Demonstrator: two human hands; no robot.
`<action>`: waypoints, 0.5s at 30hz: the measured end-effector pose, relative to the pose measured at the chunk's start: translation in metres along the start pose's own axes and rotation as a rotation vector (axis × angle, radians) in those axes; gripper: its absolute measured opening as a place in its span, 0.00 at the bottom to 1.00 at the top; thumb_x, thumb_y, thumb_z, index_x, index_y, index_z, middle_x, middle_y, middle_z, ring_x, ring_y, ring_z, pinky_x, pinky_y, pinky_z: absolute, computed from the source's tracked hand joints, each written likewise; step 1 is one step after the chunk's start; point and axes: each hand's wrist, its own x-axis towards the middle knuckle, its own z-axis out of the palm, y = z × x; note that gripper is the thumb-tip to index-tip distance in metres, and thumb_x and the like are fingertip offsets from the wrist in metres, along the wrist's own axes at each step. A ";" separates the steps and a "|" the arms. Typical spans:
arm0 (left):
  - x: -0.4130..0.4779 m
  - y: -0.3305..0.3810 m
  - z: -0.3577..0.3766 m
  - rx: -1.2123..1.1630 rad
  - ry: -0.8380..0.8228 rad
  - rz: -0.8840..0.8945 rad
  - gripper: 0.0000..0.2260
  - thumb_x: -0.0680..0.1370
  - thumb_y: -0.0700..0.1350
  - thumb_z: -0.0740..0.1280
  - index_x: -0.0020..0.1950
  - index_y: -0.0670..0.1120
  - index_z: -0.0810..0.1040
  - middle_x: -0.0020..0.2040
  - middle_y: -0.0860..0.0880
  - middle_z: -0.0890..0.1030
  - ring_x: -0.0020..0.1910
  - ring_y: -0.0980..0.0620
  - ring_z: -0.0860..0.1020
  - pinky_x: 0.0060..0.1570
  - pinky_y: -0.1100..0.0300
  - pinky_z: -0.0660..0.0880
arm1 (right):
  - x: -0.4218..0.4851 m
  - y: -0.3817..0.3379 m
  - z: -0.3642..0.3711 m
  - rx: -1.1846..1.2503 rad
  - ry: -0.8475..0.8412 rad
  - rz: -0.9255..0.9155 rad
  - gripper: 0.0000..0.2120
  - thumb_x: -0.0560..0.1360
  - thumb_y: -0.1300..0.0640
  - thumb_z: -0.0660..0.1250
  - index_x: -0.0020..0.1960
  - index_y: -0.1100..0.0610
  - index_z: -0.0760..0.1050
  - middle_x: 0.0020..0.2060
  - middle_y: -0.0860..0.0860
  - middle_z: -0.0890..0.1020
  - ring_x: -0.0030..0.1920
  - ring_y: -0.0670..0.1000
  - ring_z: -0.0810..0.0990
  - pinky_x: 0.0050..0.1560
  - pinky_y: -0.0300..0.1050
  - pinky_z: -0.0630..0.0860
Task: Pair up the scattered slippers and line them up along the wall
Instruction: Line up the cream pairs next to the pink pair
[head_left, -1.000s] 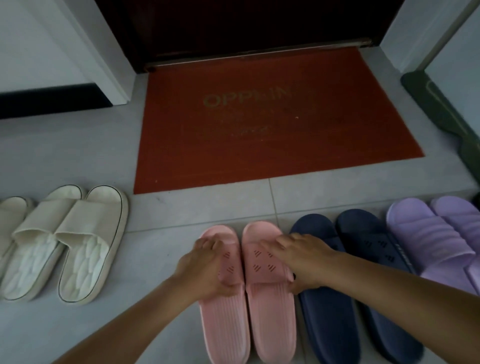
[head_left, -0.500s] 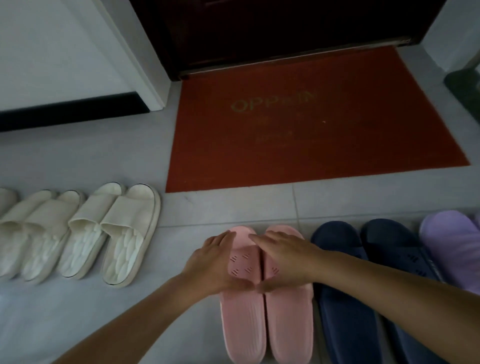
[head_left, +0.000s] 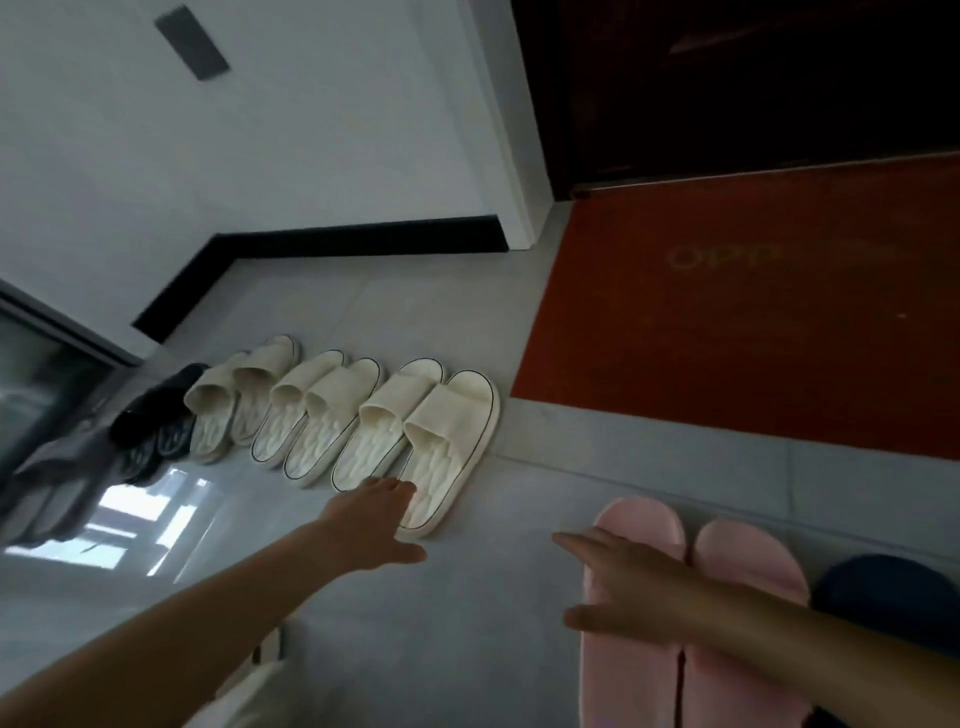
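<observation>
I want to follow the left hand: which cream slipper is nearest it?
The rightmost cream ribbed slipper; the left hand's fingertips reach its heel.

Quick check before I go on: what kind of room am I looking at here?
Most likely a home entryway, just inside the front door: a red doormat lies before a dark door, and rows of slippers, cream and pink, sit on the grey tiled floor.

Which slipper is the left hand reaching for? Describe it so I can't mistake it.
Start at the red doormat; just left of it runs a row of cream slippers. The left hand touches the heel of the cream slipper nearest the mat, the row's end one.
</observation>
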 end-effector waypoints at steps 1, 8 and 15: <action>0.007 -0.010 0.002 0.010 0.010 -0.002 0.34 0.71 0.65 0.65 0.69 0.47 0.63 0.68 0.50 0.70 0.67 0.49 0.67 0.61 0.50 0.72 | 0.004 -0.004 -0.002 -0.011 0.005 -0.003 0.43 0.66 0.29 0.60 0.75 0.42 0.47 0.74 0.44 0.60 0.69 0.46 0.66 0.66 0.44 0.66; 0.088 -0.096 -0.012 0.105 0.188 0.146 0.31 0.71 0.60 0.67 0.68 0.47 0.62 0.68 0.49 0.68 0.68 0.47 0.67 0.58 0.49 0.71 | 0.087 -0.058 -0.038 -0.218 -0.022 0.083 0.40 0.72 0.36 0.62 0.76 0.47 0.47 0.73 0.46 0.58 0.68 0.49 0.66 0.63 0.44 0.67; 0.182 -0.150 -0.018 0.018 0.243 0.304 0.35 0.69 0.56 0.73 0.69 0.44 0.62 0.68 0.47 0.68 0.66 0.45 0.68 0.57 0.48 0.71 | 0.224 -0.119 -0.050 -0.413 0.136 0.373 0.46 0.70 0.40 0.67 0.76 0.54 0.45 0.72 0.54 0.59 0.71 0.56 0.62 0.64 0.53 0.68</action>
